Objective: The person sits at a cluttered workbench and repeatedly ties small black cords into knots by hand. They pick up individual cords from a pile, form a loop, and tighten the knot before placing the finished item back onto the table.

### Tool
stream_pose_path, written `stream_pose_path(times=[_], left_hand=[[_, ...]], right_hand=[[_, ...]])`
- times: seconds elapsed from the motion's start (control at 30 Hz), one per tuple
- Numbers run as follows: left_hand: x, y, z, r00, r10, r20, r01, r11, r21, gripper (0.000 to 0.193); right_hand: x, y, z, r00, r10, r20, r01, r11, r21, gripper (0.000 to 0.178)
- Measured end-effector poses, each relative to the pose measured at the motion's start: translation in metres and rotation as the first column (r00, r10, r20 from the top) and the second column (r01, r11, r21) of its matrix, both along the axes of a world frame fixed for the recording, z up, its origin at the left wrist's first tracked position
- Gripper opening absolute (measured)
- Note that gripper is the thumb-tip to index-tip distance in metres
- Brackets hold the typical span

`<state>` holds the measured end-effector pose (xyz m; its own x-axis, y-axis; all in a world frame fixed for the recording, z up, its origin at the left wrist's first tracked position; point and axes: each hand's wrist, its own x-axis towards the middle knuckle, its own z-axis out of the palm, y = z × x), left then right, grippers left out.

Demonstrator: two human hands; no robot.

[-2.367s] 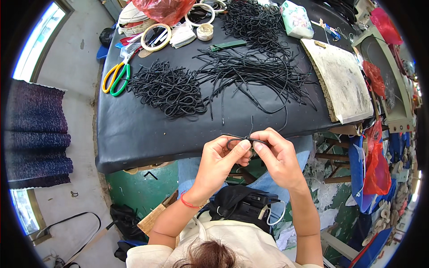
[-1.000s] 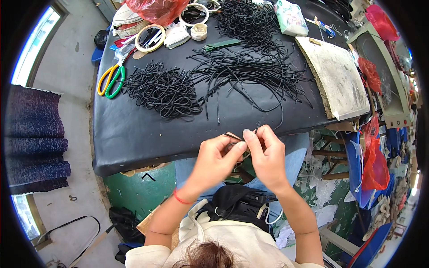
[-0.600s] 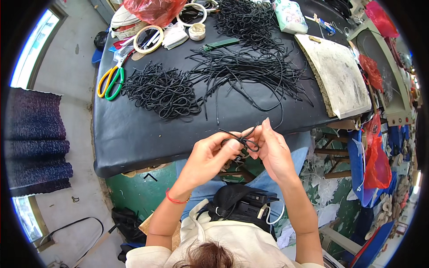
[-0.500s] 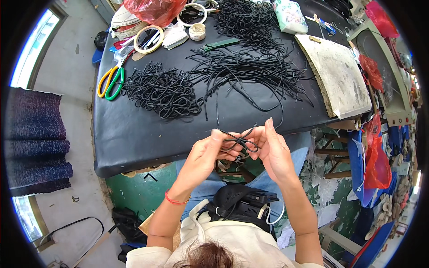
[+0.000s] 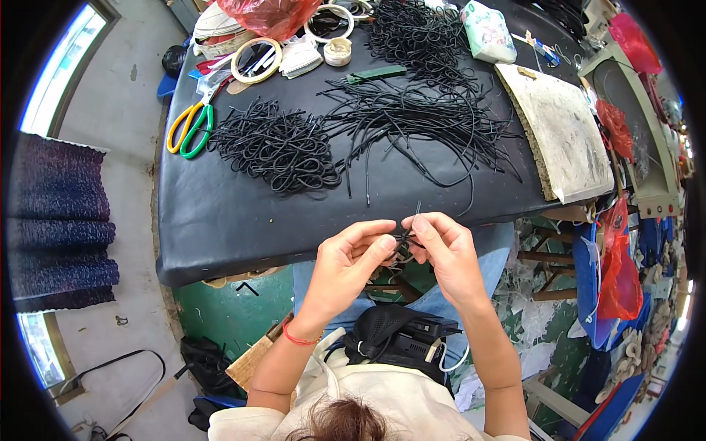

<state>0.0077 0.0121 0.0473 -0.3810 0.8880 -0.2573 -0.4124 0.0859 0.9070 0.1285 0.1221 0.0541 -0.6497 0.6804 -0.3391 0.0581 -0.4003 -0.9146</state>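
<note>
Just off the table's near edge, above my lap, a thin black cord (image 5: 404, 239) is looped and gathered in a knot between my hands. My left hand (image 5: 351, 257) pinches it from the left, thumb against fingers, a red string band on that wrist. From the right, my right hand (image 5: 446, 248) grips the cord between thumb and forefinger; a cord end pokes up beside the thumb. Fingers cover most of the knot. Beyond lie a heap of looped black cords (image 5: 276, 145) and a spread bundle of straighter loose cords (image 5: 419, 117).
On the black padded table (image 5: 220, 228) lie scissors with yellow and green handles (image 5: 193, 131), tape rolls (image 5: 256, 61), a green strip (image 5: 376, 73), another cord heap (image 5: 415, 33) and a tissue pack (image 5: 488, 33). A stained pale board (image 5: 559, 128) sits at the right edge. Red bags (image 5: 619, 275) hang beyond.
Both hands have closed in on the cord. My left thumb now presses near the knot, and my right thumb has folded down onto it. The spread-out loops are now mostly covered.
</note>
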Motion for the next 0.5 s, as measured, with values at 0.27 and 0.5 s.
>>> stream_pose_path(times=[0.27, 0.5], left_hand=[[0.011, 0.005, 0.005, 0.979, 0.201, -0.024, -0.2, 0.979, 0.033, 0.025], [0.011, 0.006, 0.005, 0.979, 0.198, 0.049, -0.201, 0.977, 0.073, 0.023]], right_hand=[[-0.003, -0.004, 0.01, 1.0, -0.001, -0.02, 0.003, 0.997, 0.076, 0.015], [0.003, -0.004, 0.01, 0.992, 0.124, -0.022, -0.118, 0.98, 0.162, 0.015]])
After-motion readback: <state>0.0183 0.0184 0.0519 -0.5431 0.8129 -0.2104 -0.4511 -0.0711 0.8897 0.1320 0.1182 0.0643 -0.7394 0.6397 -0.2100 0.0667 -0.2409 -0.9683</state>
